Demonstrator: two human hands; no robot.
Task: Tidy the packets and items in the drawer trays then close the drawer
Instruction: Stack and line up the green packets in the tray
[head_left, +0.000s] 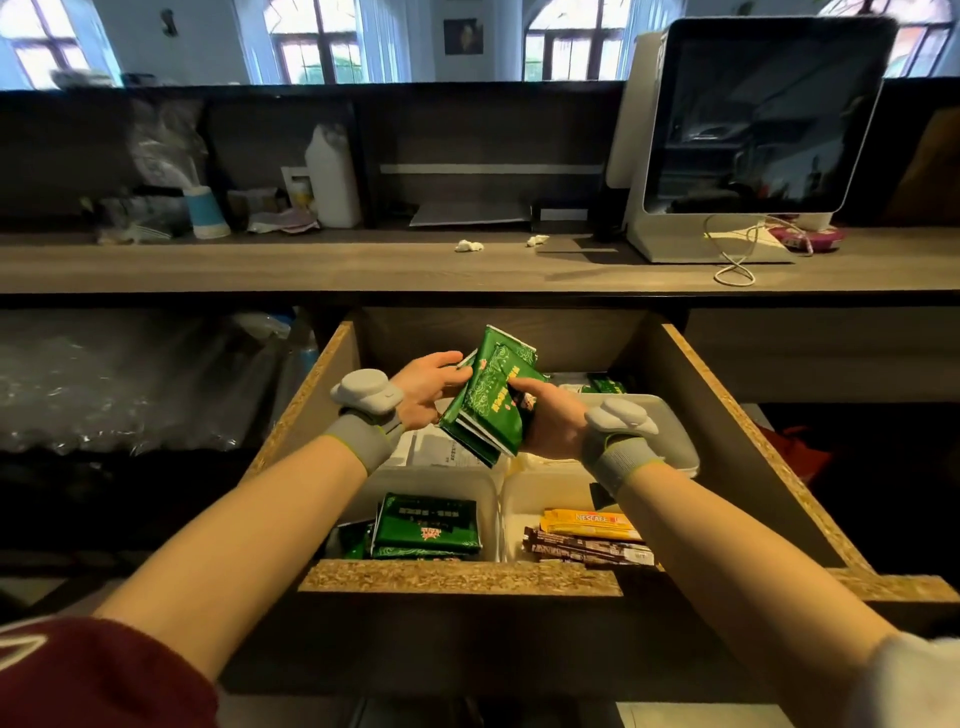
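The wooden drawer (462, 577) stands pulled out below the counter. Above its middle, my right hand (550, 421) grips a stack of green packets (491, 400) from the right side. My left hand (426, 387) touches the stack's upper left edge with its fingertips. In the near left white tray (488, 499) lie more green packets (426, 527). The near right tray (519, 499) holds yellow Nescafe sticks (589, 522) and brown sticks (587, 551). A white tray (675, 431) at the back right is partly hidden by my right wrist. Papers (431, 452) lie under my left wrist.
The counter (363, 265) above the drawer carries a monitor (758, 119) with a looped white cable (735, 270), two crumpled paper bits (469, 246), a blue-white cup (206, 213) and a white jug (332, 176). Clear plastic bags (130, 384) fill the shelf left of the drawer.
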